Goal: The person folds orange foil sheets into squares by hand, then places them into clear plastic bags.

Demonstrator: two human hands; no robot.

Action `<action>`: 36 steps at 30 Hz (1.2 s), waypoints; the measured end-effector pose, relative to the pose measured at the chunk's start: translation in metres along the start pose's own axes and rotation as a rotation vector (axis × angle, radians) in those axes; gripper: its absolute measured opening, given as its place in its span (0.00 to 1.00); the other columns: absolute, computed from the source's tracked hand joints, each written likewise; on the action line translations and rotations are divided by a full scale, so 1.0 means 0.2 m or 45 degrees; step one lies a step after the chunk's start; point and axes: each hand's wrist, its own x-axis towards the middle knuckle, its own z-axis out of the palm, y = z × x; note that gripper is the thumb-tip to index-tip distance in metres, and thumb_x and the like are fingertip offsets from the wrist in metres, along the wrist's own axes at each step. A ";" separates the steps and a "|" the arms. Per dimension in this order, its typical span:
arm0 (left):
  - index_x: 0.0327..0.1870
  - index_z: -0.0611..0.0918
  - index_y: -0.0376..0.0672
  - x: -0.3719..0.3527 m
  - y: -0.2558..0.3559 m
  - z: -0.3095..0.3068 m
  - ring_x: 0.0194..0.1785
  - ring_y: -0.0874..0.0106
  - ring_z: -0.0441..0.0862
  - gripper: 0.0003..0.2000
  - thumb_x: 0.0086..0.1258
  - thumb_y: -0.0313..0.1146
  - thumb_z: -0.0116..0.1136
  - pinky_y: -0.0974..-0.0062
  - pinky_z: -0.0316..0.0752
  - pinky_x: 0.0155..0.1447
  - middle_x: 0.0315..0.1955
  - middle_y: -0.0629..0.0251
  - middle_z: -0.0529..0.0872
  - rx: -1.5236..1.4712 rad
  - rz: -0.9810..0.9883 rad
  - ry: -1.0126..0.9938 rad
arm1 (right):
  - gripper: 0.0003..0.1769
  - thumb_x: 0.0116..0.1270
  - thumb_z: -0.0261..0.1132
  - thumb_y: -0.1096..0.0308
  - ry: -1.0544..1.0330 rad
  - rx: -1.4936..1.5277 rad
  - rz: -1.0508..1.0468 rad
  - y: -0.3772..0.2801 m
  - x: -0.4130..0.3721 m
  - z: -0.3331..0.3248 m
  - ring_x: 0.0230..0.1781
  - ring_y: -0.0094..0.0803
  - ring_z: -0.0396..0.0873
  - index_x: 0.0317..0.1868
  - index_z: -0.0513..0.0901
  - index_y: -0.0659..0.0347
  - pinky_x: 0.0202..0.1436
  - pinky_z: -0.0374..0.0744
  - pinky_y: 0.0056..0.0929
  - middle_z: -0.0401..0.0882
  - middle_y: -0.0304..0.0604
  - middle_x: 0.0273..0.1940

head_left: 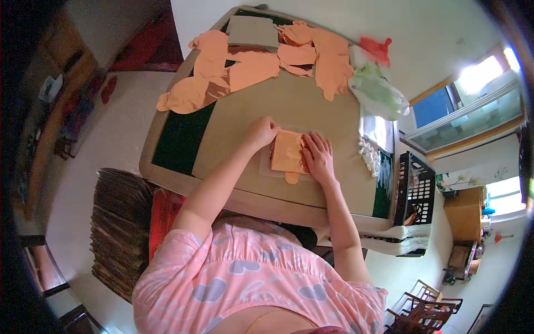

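A folded, shiny copper-orange foil piece [287, 153] lies on a translucent sheet [265, 167] in front of me, with a rounded tab sticking out of its near edge. The fingers of my left hand [262, 132] are closed together at its far left corner, gripping the edge there. My right hand [319, 155] rests with outstretched fingers along its right side, touching it. Beneath lies a tan mat [233, 150] on the table.
Several unfolded orange foil pieces [253, 72] spread along the table's far side, with a grey board [253, 32] among them. At right are a plastic bag [379, 92], small white pieces [368, 157] and a black crate [416, 189]. Dark stacked sheets [119, 228] stand lower left.
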 end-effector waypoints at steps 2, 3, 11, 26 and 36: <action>0.35 0.81 0.37 0.02 0.00 0.01 0.37 0.55 0.83 0.11 0.64 0.37 0.59 0.61 0.77 0.43 0.29 0.52 0.85 0.043 0.061 0.049 | 0.25 0.69 0.57 0.56 0.015 0.024 -0.011 0.00 0.00 0.00 0.69 0.45 0.62 0.64 0.72 0.52 0.73 0.54 0.51 0.68 0.47 0.65; 0.37 0.80 0.37 0.01 0.03 -0.01 0.37 0.56 0.84 0.11 0.64 0.37 0.59 0.62 0.77 0.42 0.29 0.52 0.85 -0.105 -0.055 -0.040 | 0.25 0.69 0.57 0.56 0.023 0.038 -0.015 0.00 0.00 0.00 0.69 0.45 0.62 0.64 0.72 0.52 0.73 0.54 0.51 0.68 0.47 0.65; 0.47 0.75 0.38 0.01 -0.11 0.12 0.31 0.62 0.85 0.12 0.67 0.34 0.55 0.64 0.78 0.28 0.26 0.52 0.84 0.215 0.389 0.379 | 0.25 0.69 0.57 0.56 -0.043 -0.006 -0.004 -0.01 -0.01 -0.01 0.69 0.46 0.61 0.65 0.72 0.49 0.72 0.54 0.54 0.67 0.48 0.66; 0.45 0.78 0.36 -0.24 0.06 0.06 0.52 0.57 0.76 0.09 0.67 0.25 0.50 0.62 0.73 0.56 0.46 0.52 0.79 0.309 0.809 0.349 | 0.23 0.70 0.56 0.53 -0.028 -0.063 -0.020 0.01 -0.02 0.01 0.69 0.46 0.61 0.63 0.73 0.45 0.70 0.56 0.58 0.67 0.47 0.65; 0.43 0.82 0.41 -0.18 0.02 -0.09 0.50 0.60 0.77 0.08 0.65 0.25 0.55 0.63 0.73 0.56 0.43 0.60 0.80 0.338 0.715 0.282 | 0.23 0.70 0.55 0.53 -0.023 -0.044 -0.040 0.00 0.00 0.01 0.69 0.44 0.60 0.63 0.73 0.45 0.71 0.55 0.57 0.66 0.46 0.66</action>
